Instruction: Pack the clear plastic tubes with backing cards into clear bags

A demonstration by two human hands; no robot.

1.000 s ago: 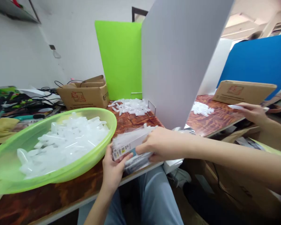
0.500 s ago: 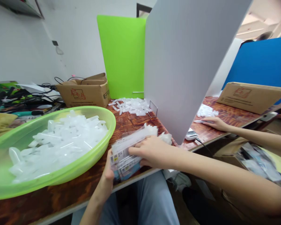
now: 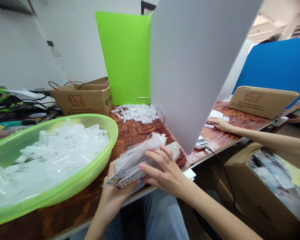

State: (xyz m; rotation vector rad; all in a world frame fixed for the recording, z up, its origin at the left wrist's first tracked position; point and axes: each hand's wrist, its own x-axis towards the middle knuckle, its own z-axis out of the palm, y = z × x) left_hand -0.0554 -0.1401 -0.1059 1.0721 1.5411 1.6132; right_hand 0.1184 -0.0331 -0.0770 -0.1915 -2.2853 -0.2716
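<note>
My left hand (image 3: 115,193) grips the near end of a stack of clear plastic packets (image 3: 132,160) with printed labels, held at the table's front edge. My right hand (image 3: 162,171) lies over the same stack, fingers curled against the top packets. To the left stands a large green basin (image 3: 100,163) filled with translucent white plastic tubes (image 3: 52,150). A loose pile of the same tubes (image 3: 137,113) lies farther back on the wooden table (image 3: 132,131).
A tall white divider board (image 3: 190,66) stands to the right, a green board (image 3: 125,56) behind. A cardboard box (image 3: 82,98) and cables sit back left. Beyond the divider another person's hand (image 3: 220,124) rests on the table, near a flat box (image 3: 260,100). An open carton (image 3: 265,193) sits on the floor.
The packet stack has tilted up and fanned, with my right-hand fingers shifting across its top. The other person's hand has moved down from the air onto the table.
</note>
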